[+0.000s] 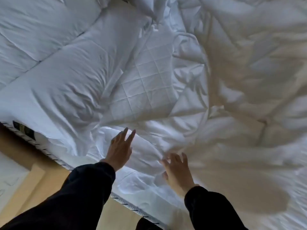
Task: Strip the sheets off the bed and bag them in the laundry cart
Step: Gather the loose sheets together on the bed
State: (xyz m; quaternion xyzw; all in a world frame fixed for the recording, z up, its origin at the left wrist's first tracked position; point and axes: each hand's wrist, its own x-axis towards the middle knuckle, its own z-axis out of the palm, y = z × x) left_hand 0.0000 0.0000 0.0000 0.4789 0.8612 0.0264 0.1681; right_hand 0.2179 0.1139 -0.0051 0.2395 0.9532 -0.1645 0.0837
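step: reaching to gather | left hand (120,150), right hand (177,171): fingers spread, grasping nothing, over bunched sheets (146,156) by mattress edge (49,154) | beyond: quilted pad (146,83) bared; pillow (58,80) | next: clench a fold, pull; cart unseen

Both arms are out in dark long sleeves. Left arm (79,196) comes in from about 7 o'clock and points toward 1, left hand (120,150) back-up, fingers (131,136) straight and a little apart. Right arm (211,211) comes in from 5 o'clock toward 11, right hand (177,171) splayed, its fingers (174,157) slightly bent and kinda blurry. Neither hand grips anything.
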